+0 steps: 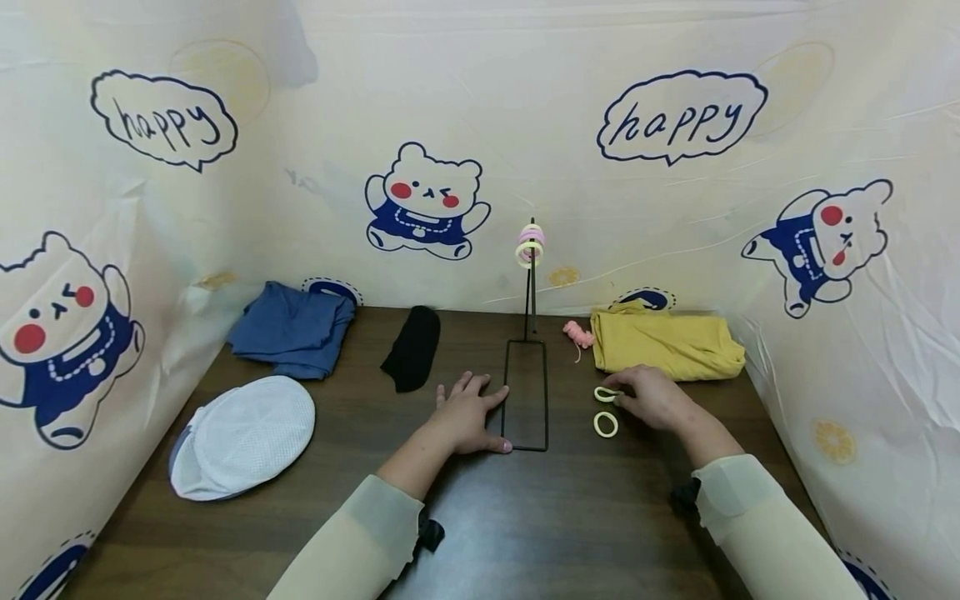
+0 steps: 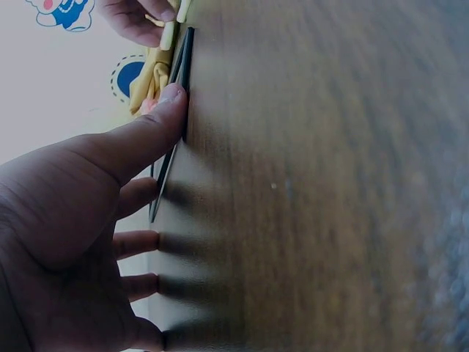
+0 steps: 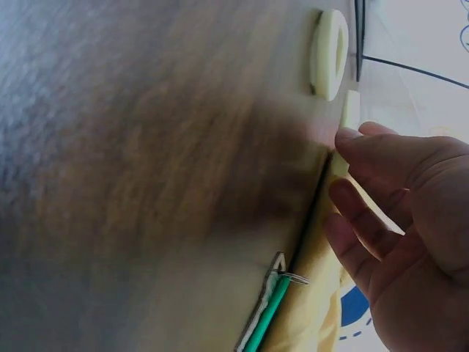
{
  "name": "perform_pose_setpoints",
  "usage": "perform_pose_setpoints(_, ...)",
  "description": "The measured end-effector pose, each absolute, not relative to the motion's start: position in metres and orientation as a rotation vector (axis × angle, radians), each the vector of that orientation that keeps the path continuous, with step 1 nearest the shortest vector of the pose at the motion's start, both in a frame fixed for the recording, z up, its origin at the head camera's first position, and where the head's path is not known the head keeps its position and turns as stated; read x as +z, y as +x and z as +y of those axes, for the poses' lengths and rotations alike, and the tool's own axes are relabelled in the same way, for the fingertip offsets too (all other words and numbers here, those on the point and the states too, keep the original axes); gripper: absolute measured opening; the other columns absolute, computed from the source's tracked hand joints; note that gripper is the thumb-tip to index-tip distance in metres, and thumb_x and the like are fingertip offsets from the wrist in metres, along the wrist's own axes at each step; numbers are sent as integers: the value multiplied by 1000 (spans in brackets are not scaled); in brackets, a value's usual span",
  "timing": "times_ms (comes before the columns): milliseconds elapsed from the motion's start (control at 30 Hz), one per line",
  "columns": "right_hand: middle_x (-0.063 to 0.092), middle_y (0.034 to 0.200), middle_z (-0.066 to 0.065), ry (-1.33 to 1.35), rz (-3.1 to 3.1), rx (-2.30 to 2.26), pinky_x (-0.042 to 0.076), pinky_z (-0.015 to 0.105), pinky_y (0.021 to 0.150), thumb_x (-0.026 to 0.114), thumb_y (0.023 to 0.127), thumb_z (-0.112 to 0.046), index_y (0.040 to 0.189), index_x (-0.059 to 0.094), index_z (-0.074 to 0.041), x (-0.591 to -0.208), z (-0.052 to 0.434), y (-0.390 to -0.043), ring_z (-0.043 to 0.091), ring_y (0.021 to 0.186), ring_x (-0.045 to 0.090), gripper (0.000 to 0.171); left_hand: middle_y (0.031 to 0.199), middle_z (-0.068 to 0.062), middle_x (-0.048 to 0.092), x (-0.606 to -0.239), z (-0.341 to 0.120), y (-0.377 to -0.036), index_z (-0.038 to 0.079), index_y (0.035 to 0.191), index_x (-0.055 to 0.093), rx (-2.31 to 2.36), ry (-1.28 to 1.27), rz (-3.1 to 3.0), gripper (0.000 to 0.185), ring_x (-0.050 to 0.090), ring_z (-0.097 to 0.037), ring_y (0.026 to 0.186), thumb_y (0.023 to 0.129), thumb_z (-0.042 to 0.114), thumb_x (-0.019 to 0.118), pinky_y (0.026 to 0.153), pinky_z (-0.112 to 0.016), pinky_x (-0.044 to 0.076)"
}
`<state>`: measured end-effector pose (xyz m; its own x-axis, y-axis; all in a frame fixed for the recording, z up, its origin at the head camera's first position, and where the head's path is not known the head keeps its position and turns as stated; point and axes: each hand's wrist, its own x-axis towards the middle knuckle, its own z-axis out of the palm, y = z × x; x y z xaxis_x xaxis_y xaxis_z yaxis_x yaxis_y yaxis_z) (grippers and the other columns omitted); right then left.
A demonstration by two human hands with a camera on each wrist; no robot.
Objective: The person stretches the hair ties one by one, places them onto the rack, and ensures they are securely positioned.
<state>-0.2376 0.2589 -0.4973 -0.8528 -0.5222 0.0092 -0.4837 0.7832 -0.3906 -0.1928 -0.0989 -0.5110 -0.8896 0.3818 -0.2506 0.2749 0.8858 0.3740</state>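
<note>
A black wire stand (image 1: 527, 450) has a flat rectangular base on the table and an upright with pink and pale yellow hair ties (image 1: 531, 237) on its arm. My left hand (image 1: 468, 417) rests at the base's left side, fingers spread, with thumb and fingertips touching the frame and tabletop. Right of the stand, my right hand (image 1: 656, 397) pinches a pale yellow hair tie (image 1: 600, 392) between thumb and fingers, bending it slightly out of round. Another yellow hair tie (image 1: 597, 425) lies flat just nearer; it also shows in the right wrist view (image 3: 322, 62).
Behind my right hand lie a folded yellow cloth (image 1: 667, 342) and a small pink bundle (image 1: 577, 334). On the left are a folded blue cloth (image 1: 292, 329), a black sock-like piece (image 1: 414, 350) and a white cap (image 1: 247, 437). Printed sheeting (image 1: 315, 192) surrounds the table.
</note>
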Motion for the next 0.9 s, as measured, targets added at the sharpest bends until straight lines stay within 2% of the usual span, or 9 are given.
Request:
perform_pose_setpoints(233, 76, 108, 0, -875, 2900, -688, 54, 48, 91, 77, 93, -10, 112, 79, -10, -486, 255, -229, 23, 104, 70, 19, 171, -6, 21, -509, -98, -193, 34, 163, 36, 462, 490, 2730, 99, 7, -38, 158, 80, 65, 81, 117, -74, 8)
perform_pose_setpoints(567, 76, 104, -2, -1117, 2971, -847, 59, 38, 77, 79, 90, -2, 109, 78, -10, -465, 245, -220, 13, 92, 70, 21, 171, -7, 21, -509, -98, -194, 34, 163, 35, 458, 496, 2723, 99, 7, -38, 158, 81, 65, 80, 117, -75, 8)
perform_pose_setpoints(900, 75, 106, -2, -1366, 3016, -914, 59, 39, 83, 80, 88, 0, 110, 78, -8, -429, 228, -208, 16, 97, 70, 24, 171, -8, 22, -507, -98, -193, 33, 162, 37, 469, 492, 2723, 98, 8, -39, 158, 80, 63, 82, 117, -75, 9)
